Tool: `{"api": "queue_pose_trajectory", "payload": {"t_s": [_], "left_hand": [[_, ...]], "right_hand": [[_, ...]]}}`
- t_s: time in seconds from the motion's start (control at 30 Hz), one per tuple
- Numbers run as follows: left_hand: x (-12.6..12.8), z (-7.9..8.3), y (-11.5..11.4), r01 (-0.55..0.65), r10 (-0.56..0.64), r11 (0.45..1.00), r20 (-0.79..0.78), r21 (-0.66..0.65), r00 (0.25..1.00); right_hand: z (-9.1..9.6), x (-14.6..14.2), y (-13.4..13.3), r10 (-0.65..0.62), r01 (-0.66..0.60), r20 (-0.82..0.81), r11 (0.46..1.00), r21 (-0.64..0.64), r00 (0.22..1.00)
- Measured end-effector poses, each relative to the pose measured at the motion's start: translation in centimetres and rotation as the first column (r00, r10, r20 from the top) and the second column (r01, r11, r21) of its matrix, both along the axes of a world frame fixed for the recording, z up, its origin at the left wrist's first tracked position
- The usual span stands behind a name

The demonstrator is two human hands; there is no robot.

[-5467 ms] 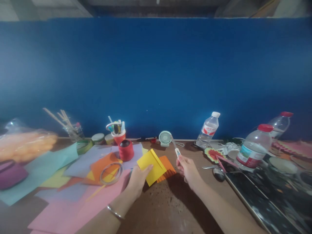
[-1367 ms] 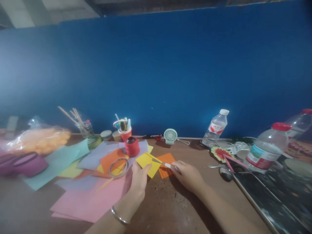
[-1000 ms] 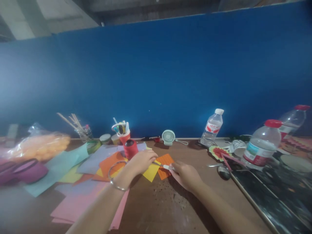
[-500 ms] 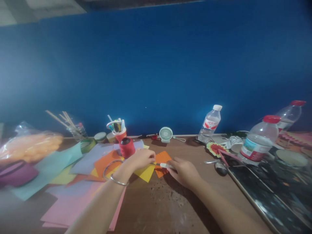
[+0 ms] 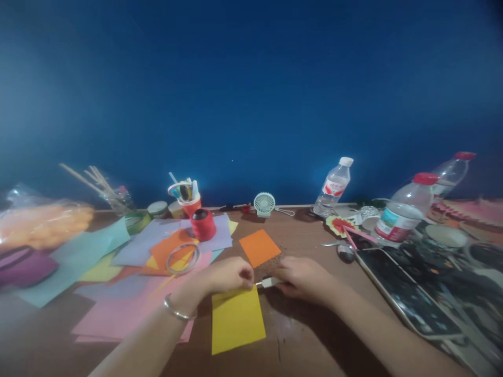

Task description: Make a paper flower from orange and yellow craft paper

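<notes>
A yellow paper rectangle (image 5: 236,319) lies flat on the brown table (image 5: 298,335), close to me. My left hand (image 5: 228,275), fingers curled, presses on the paper's far edge. My right hand (image 5: 304,277) is closed around a small white-handled cutter (image 5: 269,283), whose tip meets the left fingers at the paper's top edge. An orange paper square (image 5: 260,247) lies just beyond both hands.
Coloured sheets (image 5: 129,309), a tape ring (image 5: 183,257) and a red thread spool (image 5: 203,224) lie at left. A pen cup (image 5: 188,199), mini fan (image 5: 264,203) and water bottles (image 5: 401,214) line the back. A phone (image 5: 404,293) rests at right.
The yellow paper has come off the orange square and towards me, and lies flat and larger. Both hands moved nearer with it, still together at its far edge.
</notes>
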State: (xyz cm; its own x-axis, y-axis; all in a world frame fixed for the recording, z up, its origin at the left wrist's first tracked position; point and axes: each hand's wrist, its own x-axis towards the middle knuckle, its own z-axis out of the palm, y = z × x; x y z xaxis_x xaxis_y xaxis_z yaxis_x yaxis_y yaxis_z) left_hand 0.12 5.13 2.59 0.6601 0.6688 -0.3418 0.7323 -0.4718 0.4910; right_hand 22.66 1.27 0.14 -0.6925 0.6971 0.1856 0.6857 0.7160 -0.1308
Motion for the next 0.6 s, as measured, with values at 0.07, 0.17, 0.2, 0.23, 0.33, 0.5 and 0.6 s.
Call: {"api": "queue_pose_trajectory", "payload": {"t_s": [0.07, 0.17, 0.2, 0.23, 0.33, 0.5, 0.6], "left_hand": [[0.5, -0.7, -0.8, -0.019, 0.018, 0.999, 0.023, 0.035, 1.0], [1.2, -1.6, -2.2, -0.074, 0.066, 0.988, 0.058, 0.139, 0.996], [1.4, -1.8, -2.7, -0.086, 0.077, 0.98, 0.061, 0.179, 0.995], [1.5, -2.1, -3.3, -0.075, 0.063, 0.948, 0.047, 0.308, 0.997], [1.9, -2.8, -5.2, -0.015, 0.047, 0.881, -0.057, 0.472, 0.997], [2.4, -3.9, -7.6, 0.059, 0.036, 0.775, -0.137, 0.629, 0.99], [2.7, -4.4, -8.2, 0.037, 0.041, 0.775, -0.109, 0.631, 0.993]], "right_hand": [[-0.9, 0.4, -0.6, -0.025, 0.025, -0.005, 0.999, 0.029, 1.0], [-2.2, 0.8, -0.9, -0.066, 0.067, -0.016, 0.994, 0.09, 0.998], [-2.4, 0.9, -0.9, -0.069, 0.07, -0.018, 0.992, 0.102, 0.997], [-2.5, 0.8, -0.9, -0.069, 0.071, -0.02, 0.992, 0.107, 0.997], [-2.5, 0.7, -0.9, -0.076, 0.079, -0.043, 0.993, 0.086, 0.996], [-1.9, 0.9, -1.0, -0.081, 0.083, -0.081, 0.996, 0.024, 0.993], [-1.7, 1.5, -0.9, -0.078, 0.078, -0.09, 0.997, 0.004, 0.993]]}}
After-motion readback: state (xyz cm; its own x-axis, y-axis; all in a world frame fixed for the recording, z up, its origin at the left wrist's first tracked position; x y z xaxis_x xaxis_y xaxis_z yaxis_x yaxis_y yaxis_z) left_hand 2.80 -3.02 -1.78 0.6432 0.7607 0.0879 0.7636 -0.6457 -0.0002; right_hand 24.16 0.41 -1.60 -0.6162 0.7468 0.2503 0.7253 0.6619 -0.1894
